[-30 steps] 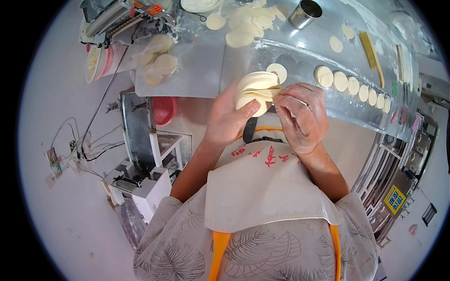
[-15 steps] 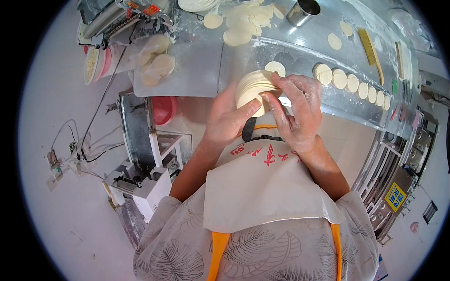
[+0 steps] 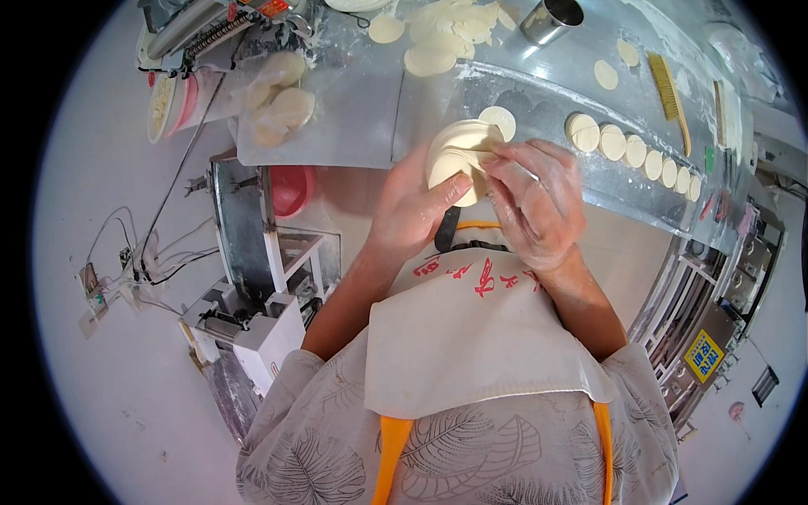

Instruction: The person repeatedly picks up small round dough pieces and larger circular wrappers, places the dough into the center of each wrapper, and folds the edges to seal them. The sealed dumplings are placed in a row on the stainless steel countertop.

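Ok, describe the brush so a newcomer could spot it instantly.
On the metal table, find the row of pale dough stacks at right. Beyond that row lies the brush, its yellow bristles setting it apart from the thin strip to its right.

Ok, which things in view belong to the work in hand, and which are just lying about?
Work in hand:
- dough rounds, held by the left hand, pinched by the right hand
- probably the row of dough stacks

Seemingly lying about:
- brush
- metal cup
- red basin
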`<state>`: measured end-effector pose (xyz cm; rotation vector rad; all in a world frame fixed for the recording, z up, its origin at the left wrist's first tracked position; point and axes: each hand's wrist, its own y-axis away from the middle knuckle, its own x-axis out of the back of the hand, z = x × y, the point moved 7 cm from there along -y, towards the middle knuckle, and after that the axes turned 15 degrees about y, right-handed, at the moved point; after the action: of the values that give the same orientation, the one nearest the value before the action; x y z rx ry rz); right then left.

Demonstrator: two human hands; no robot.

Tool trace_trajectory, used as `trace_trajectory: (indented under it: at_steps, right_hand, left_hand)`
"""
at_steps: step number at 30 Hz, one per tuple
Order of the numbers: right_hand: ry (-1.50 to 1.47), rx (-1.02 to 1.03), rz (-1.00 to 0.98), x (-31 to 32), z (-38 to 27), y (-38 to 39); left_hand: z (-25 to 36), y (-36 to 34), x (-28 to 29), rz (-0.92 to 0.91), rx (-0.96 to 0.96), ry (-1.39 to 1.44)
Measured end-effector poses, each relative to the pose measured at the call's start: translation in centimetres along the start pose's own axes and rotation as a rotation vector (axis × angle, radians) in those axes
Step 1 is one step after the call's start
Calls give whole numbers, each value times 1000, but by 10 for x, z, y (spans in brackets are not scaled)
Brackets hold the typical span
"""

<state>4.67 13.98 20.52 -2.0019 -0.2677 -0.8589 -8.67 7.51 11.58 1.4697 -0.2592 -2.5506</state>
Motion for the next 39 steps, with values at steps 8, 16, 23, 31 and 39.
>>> trace_trajectory:
  at_steps: [8,16,23,31,39]
  right_hand:
    - [-583,-774,-384,-22,38,12]
    - [-1209,-1372,-280,-37,108,54]
    - [288,-601,-442,-20,163,53]
    - [445,-606,-743,-71,213,111]
    - [-332,-903,-794,-164,196,120]
  left_hand:
    - [-8,-3,16,-282,97,202]
    - [-15,-7,41,173,140,343]
    - [-13,-1,69,318,101,187]
    - [-9,8,90,380,66,130]
    - [-10,8,96,415,46,78]
